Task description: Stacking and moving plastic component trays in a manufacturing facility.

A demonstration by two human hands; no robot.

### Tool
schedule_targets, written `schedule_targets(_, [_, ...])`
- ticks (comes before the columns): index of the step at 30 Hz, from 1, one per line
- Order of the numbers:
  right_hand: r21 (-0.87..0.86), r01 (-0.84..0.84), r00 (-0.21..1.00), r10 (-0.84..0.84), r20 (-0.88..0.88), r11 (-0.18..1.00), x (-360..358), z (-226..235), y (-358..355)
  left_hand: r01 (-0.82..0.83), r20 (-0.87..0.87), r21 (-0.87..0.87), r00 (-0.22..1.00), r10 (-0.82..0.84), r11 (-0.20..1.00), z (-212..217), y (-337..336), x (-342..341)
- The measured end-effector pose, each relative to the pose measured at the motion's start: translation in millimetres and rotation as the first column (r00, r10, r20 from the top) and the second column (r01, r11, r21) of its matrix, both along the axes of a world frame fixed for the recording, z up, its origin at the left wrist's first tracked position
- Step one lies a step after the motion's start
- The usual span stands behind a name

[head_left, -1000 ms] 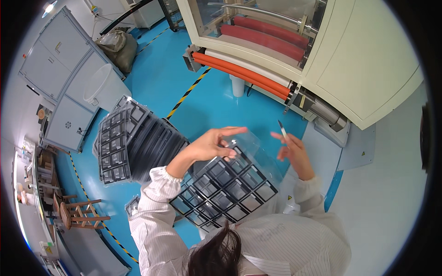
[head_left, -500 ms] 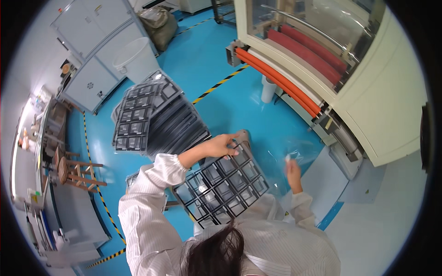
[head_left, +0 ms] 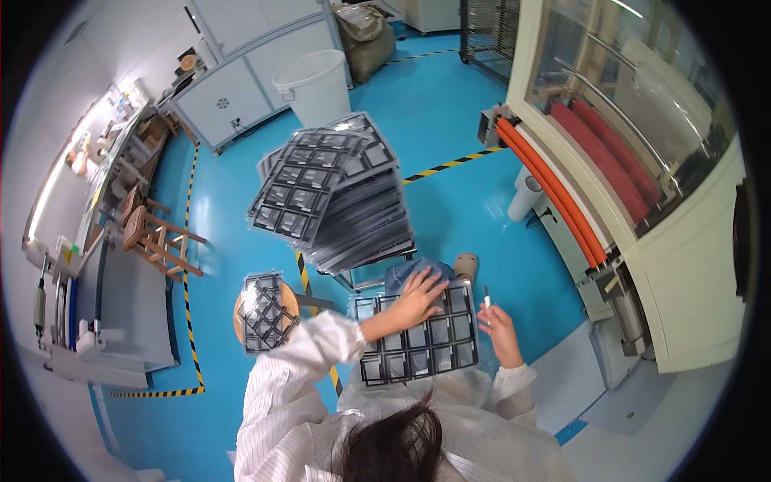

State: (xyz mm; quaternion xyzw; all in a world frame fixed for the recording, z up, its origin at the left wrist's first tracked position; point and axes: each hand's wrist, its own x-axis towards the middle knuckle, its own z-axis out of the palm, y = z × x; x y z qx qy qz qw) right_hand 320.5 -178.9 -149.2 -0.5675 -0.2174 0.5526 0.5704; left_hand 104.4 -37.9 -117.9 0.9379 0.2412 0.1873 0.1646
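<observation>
Across my lap lies a clear sheet with a black grid of square frames (head_left: 418, 347). My left hand (head_left: 414, 304) rests on its upper part, palm down with fingers spread. Just off the sheet's right edge, my right hand (head_left: 503, 336) is closed round a slim white-handled tool (head_left: 487, 300). The tool's thin dark tip points up; its exact kind is too small to tell. Beyond my knees stands a tall stack of similar black-gridded sheets (head_left: 361, 221), its top ones turned askew. A smaller pile of gridded sheets (head_left: 263, 313) sits on a round wooden stool (head_left: 290, 301) to the left.
A cream machine (head_left: 683, 297) with orange rollers (head_left: 554, 193) occupies the right side. Behind the stack are a white bin (head_left: 317, 88) and a sack (head_left: 361, 40). Wooden stools (head_left: 157, 241) stand by the left bench. A shoe (head_left: 466, 265) shows past my lap.
The gridded sheet has gone from tilted in my left hand to lying on my lap. Clear film by my right hand is gone from there; that hand has moved nearer the sheet. The view has shifted left.
</observation>
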Motion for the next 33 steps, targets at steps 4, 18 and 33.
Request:
schedule_targets(4, [0.010, -0.125, 0.963, 0.119, 0.243, 0.992, -17.4, -16.0, -3.5, -0.482, 0.087, -0.027, 0.872, 0.482, 0.876, 20.2, -4.4, -71.8])
schedule_targets(18, [0.003, 0.022, 0.963, -0.022, 0.268, 1.000, -63.3, 0.3, -1.8, -0.209, -0.236, -0.967, 0.536, 0.811, -0.144, -20.9, -75.3, -151.2])
schedule_targets(33, [0.102, 0.170, 0.837, -0.198, 0.511, 0.980, -35.7, 0.1, 7.3, 0.424, -0.192, -0.875, -0.746, 0.637, 0.233, -205.8, -83.2, -332.8])
